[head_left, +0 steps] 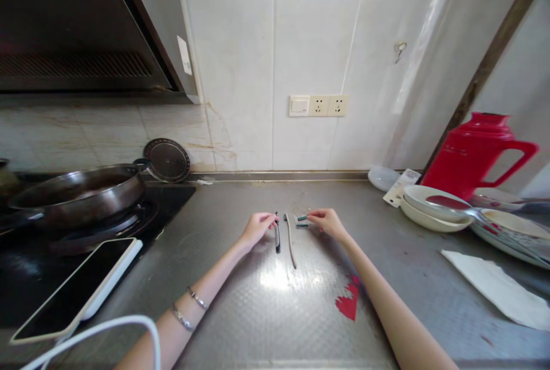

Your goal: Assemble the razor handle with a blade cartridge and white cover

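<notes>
My left hand [259,228] is pinched at the upper end of a slim pen-like stick [277,238] with black ends, which points toward me over the counter. My right hand [330,223] has its fingertips closed at a short dark green stick [302,218]. A second short dark stick [302,225] lies just below that one, close to the same fingers. Between my hands rests a thin, slightly bent greyish stick [291,241] with a dark far end. Small details at the fingertips are hard to make out.
Left, a metal pan [81,195] sits on the black stove, with a phone [77,290] and white cable [107,323] nearer me. A torn red piece [349,300] lies by my right forearm. Right are bowls [433,218], a red thermos jug [470,155] and white paper [494,287].
</notes>
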{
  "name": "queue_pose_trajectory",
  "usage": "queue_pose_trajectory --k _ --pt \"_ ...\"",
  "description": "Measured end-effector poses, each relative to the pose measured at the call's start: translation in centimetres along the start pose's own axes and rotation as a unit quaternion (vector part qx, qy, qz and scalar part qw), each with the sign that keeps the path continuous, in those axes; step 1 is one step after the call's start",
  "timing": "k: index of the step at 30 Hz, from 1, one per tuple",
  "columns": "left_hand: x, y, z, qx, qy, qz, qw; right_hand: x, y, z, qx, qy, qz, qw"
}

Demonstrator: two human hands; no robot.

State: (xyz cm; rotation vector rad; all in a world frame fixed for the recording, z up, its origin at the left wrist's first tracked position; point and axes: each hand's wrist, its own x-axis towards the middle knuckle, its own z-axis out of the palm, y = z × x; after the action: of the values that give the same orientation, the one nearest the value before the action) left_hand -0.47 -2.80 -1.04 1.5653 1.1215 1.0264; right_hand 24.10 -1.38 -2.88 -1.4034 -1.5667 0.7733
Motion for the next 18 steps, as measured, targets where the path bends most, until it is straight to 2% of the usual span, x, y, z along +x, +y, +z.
queue_pose_trajectory --k 9,18 --pt "-0.01 -0.19 -0.02 -0.007 0.002 -0.011 1.0 -0.14 0.21 0.44 -0.04 -0.006 -0.006 0.999" --pt "-0.21 -0.08 0.05 -0.016 -0.008 -0.015 1.0 -0.14 0.3 0.61 -0.105 0.003 -0.048 0.993"
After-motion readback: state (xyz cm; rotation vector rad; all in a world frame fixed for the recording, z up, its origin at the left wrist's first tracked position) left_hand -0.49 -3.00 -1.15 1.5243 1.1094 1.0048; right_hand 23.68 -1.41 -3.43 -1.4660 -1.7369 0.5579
